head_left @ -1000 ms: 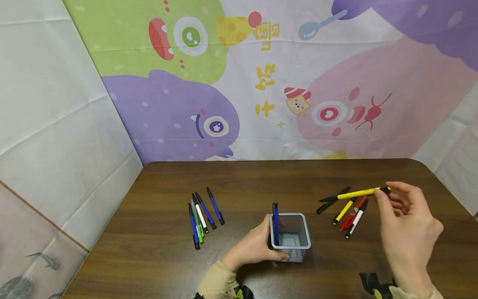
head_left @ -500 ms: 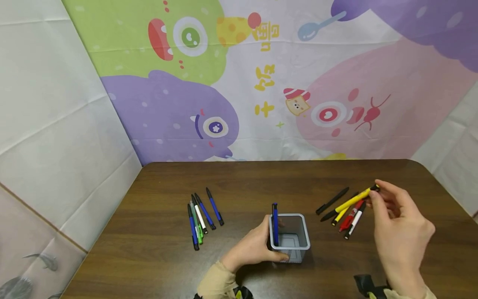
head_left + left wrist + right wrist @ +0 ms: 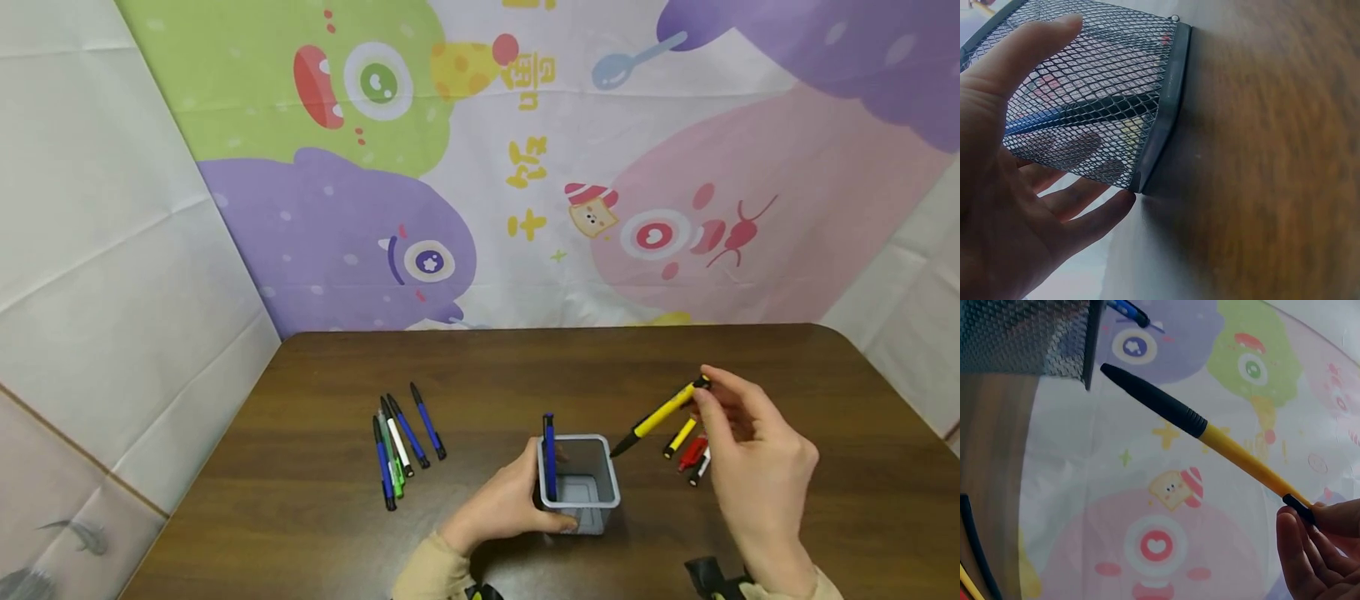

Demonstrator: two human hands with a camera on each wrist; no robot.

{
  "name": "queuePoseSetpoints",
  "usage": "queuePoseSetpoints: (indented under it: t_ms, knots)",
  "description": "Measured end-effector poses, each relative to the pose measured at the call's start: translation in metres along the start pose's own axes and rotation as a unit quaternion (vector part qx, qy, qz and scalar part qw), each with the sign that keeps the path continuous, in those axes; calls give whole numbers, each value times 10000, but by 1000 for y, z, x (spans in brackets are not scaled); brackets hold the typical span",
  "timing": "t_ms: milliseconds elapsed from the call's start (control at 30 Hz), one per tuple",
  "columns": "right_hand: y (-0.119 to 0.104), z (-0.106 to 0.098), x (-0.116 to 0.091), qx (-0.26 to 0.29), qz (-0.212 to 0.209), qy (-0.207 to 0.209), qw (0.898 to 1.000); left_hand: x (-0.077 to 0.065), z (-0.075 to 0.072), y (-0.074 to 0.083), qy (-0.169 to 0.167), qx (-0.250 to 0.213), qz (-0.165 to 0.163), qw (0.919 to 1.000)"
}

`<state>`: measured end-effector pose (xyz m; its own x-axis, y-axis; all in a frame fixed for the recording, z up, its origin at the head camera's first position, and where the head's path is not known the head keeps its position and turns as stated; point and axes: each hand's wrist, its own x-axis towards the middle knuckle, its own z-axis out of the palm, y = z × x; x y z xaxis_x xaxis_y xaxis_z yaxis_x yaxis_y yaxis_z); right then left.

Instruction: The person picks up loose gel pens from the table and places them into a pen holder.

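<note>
A grey mesh pen holder [image 3: 597, 520] stands on the table, and my left hand [image 3: 504, 498] grips it from the left side, thumb across its front. Inside leans a blue pen [image 3: 551, 458], its shaft also visible through the mesh in the left wrist view. My right hand [image 3: 761, 467] pinches a yellow pen [image 3: 663, 410] by its black clip end, between thumb and fingertips. The pen slants down to the left, its black tip just beside the holder's right rim. In the right wrist view the tip appears apart from the mesh holder [image 3: 1066, 344].
Left of the holder lie several pens: blue pens [image 3: 426, 421], a white pen [image 3: 398, 440] and a green pen [image 3: 395, 467]. Under and beside my right hand are another yellow pen [image 3: 679, 438], a red pen [image 3: 692, 454] and a white pen [image 3: 700, 468]. A cartoon-printed cloth [image 3: 525, 292] hangs behind the table.
My right hand has carried the yellow pen leftward from above the right-hand pens to the holder's rim, tilting its tip further down. My left hand keeps its grip on the holder.
</note>
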<state>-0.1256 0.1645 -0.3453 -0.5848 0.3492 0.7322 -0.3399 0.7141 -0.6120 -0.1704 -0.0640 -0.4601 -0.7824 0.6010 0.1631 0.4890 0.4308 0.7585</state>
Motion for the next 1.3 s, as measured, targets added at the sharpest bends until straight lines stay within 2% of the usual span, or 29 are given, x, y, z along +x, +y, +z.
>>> queuePoseSetpoints:
  t_ms: [200,433,1000,1133,1300]
  knots:
    - [-3,12,-8,220,-188,-450,9986,-1,0,1,10,-4,-96,10000]
    - [-1,28,-18,232,-560,-928,9938,-1,-1,2,-36,18,-162,9999]
    - [0,54,-41,648,-526,-1841,9794,0,0,2,-79,-185,-85,9998]
    - [0,59,-45,624,-515,-2054,9753,1,0,1,-111,-187,-49,9998]
    - [0,63,-46,490,-637,-2104,9743,0,0,1,-66,-114,-53,9999]
